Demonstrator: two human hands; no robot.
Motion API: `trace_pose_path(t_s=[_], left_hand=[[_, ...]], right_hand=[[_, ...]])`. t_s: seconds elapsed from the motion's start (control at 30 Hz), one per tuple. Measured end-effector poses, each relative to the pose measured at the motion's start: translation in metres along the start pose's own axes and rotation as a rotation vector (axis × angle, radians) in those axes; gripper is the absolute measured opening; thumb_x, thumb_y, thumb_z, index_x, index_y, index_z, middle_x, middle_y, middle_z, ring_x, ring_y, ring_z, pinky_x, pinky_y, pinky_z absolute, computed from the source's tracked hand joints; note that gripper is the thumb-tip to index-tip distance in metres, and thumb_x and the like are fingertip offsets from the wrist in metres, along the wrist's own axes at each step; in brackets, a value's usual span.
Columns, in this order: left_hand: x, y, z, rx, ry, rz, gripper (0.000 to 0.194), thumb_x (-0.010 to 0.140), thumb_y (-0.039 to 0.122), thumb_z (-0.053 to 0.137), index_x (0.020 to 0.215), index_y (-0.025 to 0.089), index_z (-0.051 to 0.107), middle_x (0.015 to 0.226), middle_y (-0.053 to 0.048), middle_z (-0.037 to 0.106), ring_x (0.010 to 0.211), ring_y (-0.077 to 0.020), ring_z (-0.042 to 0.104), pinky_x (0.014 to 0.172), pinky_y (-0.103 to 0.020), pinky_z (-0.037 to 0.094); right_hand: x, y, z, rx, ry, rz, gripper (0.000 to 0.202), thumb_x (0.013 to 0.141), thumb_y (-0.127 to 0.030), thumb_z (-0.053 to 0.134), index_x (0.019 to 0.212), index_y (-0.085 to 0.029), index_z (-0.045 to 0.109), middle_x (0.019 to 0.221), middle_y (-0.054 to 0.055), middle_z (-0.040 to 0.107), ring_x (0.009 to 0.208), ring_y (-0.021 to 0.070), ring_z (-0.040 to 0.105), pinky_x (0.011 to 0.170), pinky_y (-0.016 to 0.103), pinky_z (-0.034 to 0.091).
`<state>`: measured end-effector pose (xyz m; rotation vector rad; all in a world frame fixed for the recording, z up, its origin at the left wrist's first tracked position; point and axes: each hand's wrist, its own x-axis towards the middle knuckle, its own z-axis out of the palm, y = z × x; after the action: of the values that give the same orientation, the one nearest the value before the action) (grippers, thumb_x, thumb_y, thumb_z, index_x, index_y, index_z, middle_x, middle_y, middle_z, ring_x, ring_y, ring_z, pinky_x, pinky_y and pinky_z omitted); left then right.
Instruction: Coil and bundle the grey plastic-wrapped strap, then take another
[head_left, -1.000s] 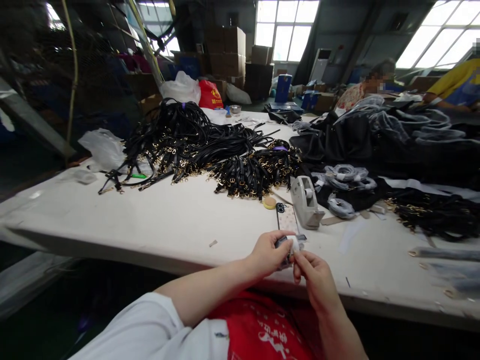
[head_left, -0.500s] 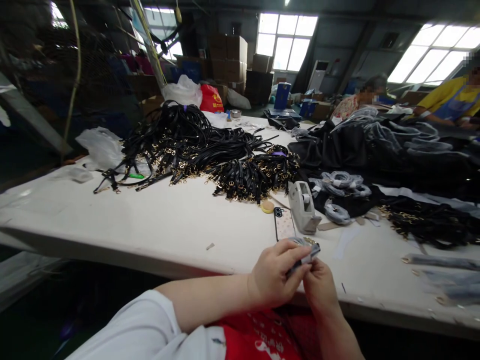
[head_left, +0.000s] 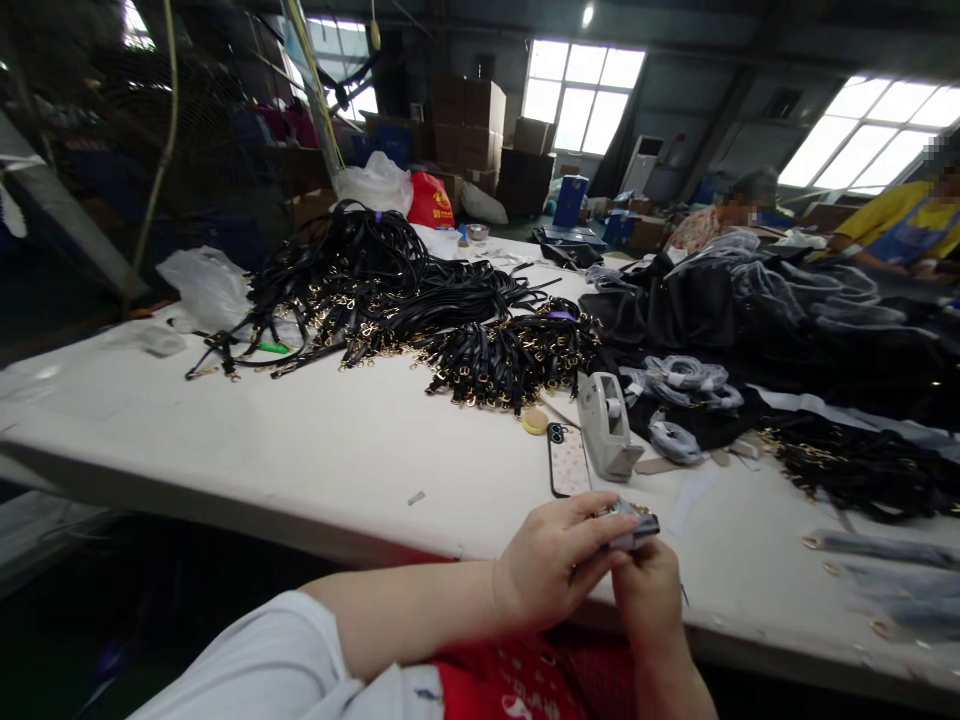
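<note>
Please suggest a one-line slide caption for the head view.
Left hand and right hand pinch a small wrapped strap at the table edge, near a phone.

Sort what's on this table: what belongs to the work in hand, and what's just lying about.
In hand: small wrapped strap piece, pinched by left hand and right hand.

Lying about: phone, tape dispenser, black strap pile, tape disc, white table.

Factory workshop: long white worktable (head_left: 300, 450), heaped black straps (head_left: 420, 300), stacked cartons (head_left: 469, 120), co-workers (head_left: 896, 225) nearby.
</note>
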<state>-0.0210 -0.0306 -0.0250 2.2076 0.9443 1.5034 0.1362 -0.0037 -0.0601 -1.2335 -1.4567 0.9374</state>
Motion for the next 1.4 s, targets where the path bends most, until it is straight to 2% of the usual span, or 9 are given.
trace_pose_path(t_s=[0.13, 0.23, 0.33, 0.47, 0.7, 0.9, 1.0, 1.2, 1.4], left_hand=[[0.005, -0.007, -0.005, -0.086, 0.046, -0.075, 0.029, 0.093, 0.024, 0.054, 0.121, 0.017, 0.060, 0.120, -0.013, 0.066, 0.114, -0.0190, 0.062, 0.098, -0.032, 0.051], [0.008, -0.007, -0.007, -0.179, 0.083, -0.163, 0.027, 0.091, 0.025, 0.058, 0.116, 0.017, 0.064, 0.118, -0.013, 0.067, 0.110, -0.0190, 0.064, 0.096, -0.032, 0.051], [0.010, -0.004, -0.009, -0.324, 0.037, -0.273, 0.026, 0.089, 0.026, 0.060, 0.112, 0.016, 0.067, 0.115, -0.011, 0.069, 0.106, -0.0194, 0.065, 0.095, -0.031, 0.052], [0.011, -0.001, -0.012, -0.345, -0.055, -0.449, 0.027, 0.088, 0.029, 0.059, 0.109, 0.016, 0.069, 0.104, -0.008, 0.073, 0.094, -0.0181, 0.068, 0.087, -0.028, 0.053], [0.006, -0.028, -0.016, -0.054, -0.068, -0.314, 0.022, 0.089, 0.027, 0.054, 0.105, 0.021, 0.069, 0.100, -0.006, 0.073, 0.092, -0.0168, 0.068, 0.085, -0.027, 0.054], [0.001, -0.035, -0.003, -0.129, -0.124, -0.442, 0.019, 0.089, 0.032, 0.055, 0.094, 0.022, 0.070, 0.089, -0.003, 0.073, 0.082, -0.0161, 0.068, 0.077, -0.025, 0.055], [0.001, -0.035, 0.002, -0.164, -0.110, -0.512, 0.023, 0.088, 0.035, 0.057, 0.101, 0.021, 0.070, 0.097, -0.005, 0.073, 0.088, -0.0177, 0.068, 0.081, -0.028, 0.055], [-0.001, -0.043, -0.006, -0.212, -0.052, -0.551, 0.036, 0.095, 0.039, 0.043, 0.116, 0.016, 0.063, 0.107, -0.010, 0.070, 0.097, -0.0190, 0.066, 0.087, -0.033, 0.055], [-0.047, -0.074, -0.029, 0.147, -0.085, -0.516, 0.035, 0.095, 0.038, 0.042, 0.115, 0.017, 0.061, 0.111, -0.011, 0.068, 0.101, -0.0205, 0.065, 0.089, -0.036, 0.056]], right_hand=[[-0.003, -0.002, -0.014, -0.079, -0.029, -0.046, 0.028, 0.079, -0.043, 0.070, 0.063, -0.020, 0.067, 0.056, 0.001, 0.062, 0.055, 0.0178, 0.058, 0.055, 0.027, 0.047], [0.000, 0.002, -0.019, 0.008, 0.130, -0.131, 0.033, 0.076, -0.039, 0.074, 0.103, -0.021, 0.067, 0.096, 0.007, 0.069, 0.087, 0.0238, 0.063, 0.081, 0.033, 0.051], [0.002, 0.002, -0.019, 0.077, -0.038, -0.120, 0.063, 0.074, -0.038, 0.077, 0.130, -0.022, 0.054, 0.132, 0.011, 0.057, 0.117, 0.0292, 0.055, 0.099, 0.039, 0.045], [-0.002, -0.001, -0.014, 0.103, -0.350, 0.082, 0.033, 0.083, -0.048, 0.066, 0.096, -0.018, 0.070, 0.088, 0.008, 0.072, 0.082, 0.0251, 0.065, 0.071, 0.032, 0.053], [-0.004, -0.008, 0.001, 0.072, -0.350, 0.093, 0.040, 0.089, -0.053, 0.058, 0.093, -0.014, 0.069, 0.083, 0.007, 0.071, 0.076, 0.0214, 0.063, 0.068, 0.030, 0.049], [-0.011, 0.004, 0.000, 0.360, -0.315, 0.245, 0.049, 0.067, -0.057, 0.078, 0.087, -0.013, 0.069, 0.061, -0.001, 0.060, 0.052, 0.0119, 0.051, 0.049, 0.022, 0.040], [-0.012, 0.011, -0.001, 0.461, -0.197, 0.277, 0.047, 0.061, -0.053, 0.083, 0.084, -0.014, 0.070, 0.061, -0.001, 0.062, 0.050, 0.0114, 0.050, 0.049, 0.022, 0.041], [0.008, 0.019, -0.024, 0.544, 0.411, 0.273, 0.039, 0.071, -0.054, 0.077, 0.088, -0.020, 0.067, 0.076, 0.000, 0.073, 0.064, 0.0171, 0.065, 0.058, 0.026, 0.053], [0.013, 0.028, -0.045, 0.367, 0.394, 0.281, 0.046, 0.076, -0.055, 0.072, 0.101, -0.017, 0.066, 0.093, 0.007, 0.075, 0.082, 0.0242, 0.069, 0.067, 0.032, 0.055]])
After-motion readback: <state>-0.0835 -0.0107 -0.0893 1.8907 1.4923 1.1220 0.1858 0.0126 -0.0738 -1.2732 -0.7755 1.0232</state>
